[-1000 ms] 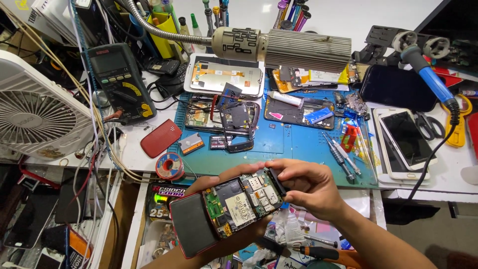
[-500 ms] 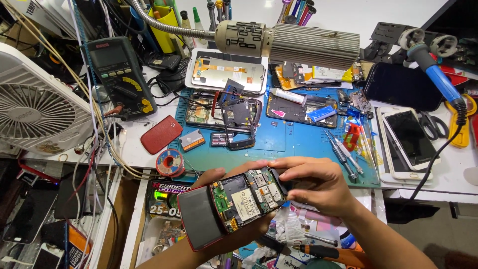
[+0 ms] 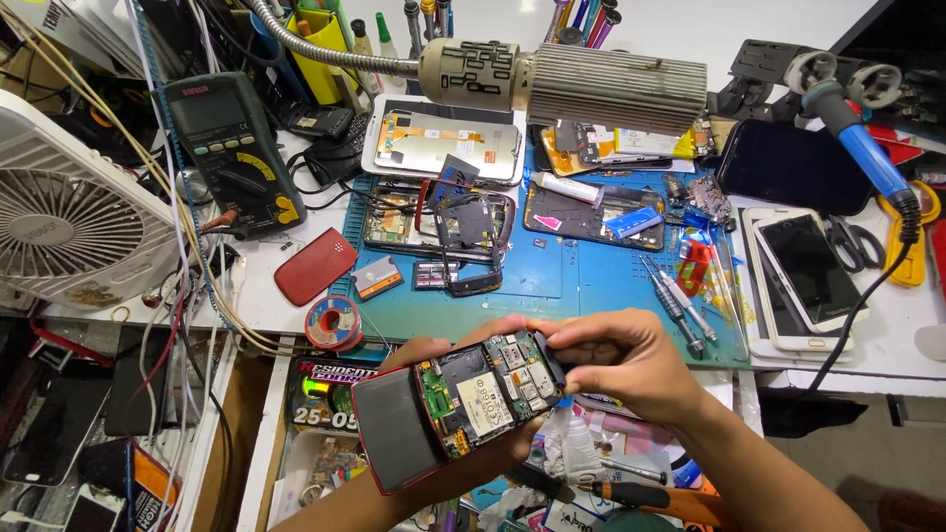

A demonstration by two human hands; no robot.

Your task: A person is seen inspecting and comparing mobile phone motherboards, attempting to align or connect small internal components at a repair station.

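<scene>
I hold an opened red phone with its back cover off, so the green circuit board and metal shields show. My left hand cradles it from underneath. My right hand grips the phone's upper right end, fingers curled over the edge. The phone is tilted, its dark lower part toward the bottom left. Both hands hover in front of the blue work mat.
On the mat lie dismantled phone frames, screwdrivers and small parts. A red back cover and solder spool lie left. A multimeter, white fan, blue soldering iron, white phones and open drawer surround.
The phone and both hands have stayed nearly in place; the view shifted slightly, and my right fingers closed a bit more over the phone's top end.
</scene>
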